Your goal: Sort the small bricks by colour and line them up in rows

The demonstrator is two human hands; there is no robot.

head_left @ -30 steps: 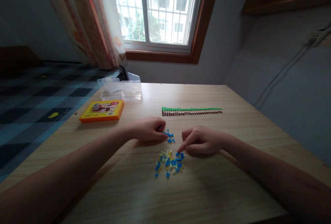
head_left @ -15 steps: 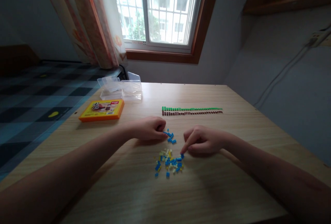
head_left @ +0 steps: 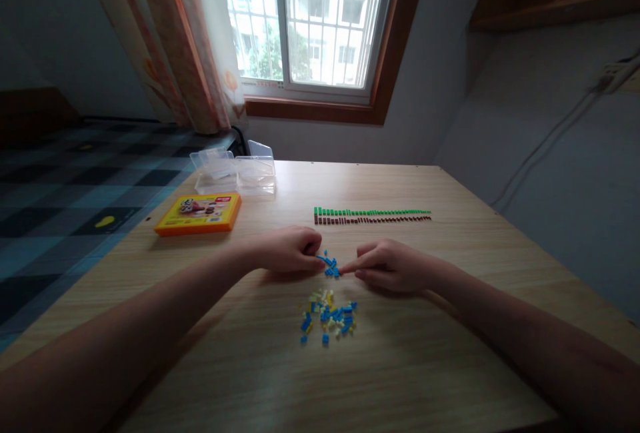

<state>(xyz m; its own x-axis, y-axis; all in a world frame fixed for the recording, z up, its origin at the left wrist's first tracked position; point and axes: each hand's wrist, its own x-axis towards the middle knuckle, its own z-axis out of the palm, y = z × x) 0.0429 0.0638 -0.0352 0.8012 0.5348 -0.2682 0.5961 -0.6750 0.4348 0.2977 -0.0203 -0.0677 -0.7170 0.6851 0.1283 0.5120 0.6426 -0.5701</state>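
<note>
My left hand (head_left: 290, 250) rests on the wooden table (head_left: 450, 326) with its fingers curled, and its fingertips pinch a blue brick at the edge of a small cluster of blue bricks (head_left: 330, 266). My right hand (head_left: 393, 266) lies just right of that cluster. Its index finger is stretched out and its tip touches the blue bricks, while the other fingers are folded in. A loose pile of blue, yellow and white bricks (head_left: 327, 318) lies nearer to me, below both hands.
Farther back lie a long row of green bricks (head_left: 371, 211) and a row of brown bricks (head_left: 371, 220). An orange box (head_left: 199, 213) and a clear plastic case (head_left: 235, 173) sit at the back left. A bed borders the table's left edge and a wall its right.
My right hand has moved from the mixed pile up and left to the small blue cluster, sliding a blue brick along. My left hand has stayed put.
</note>
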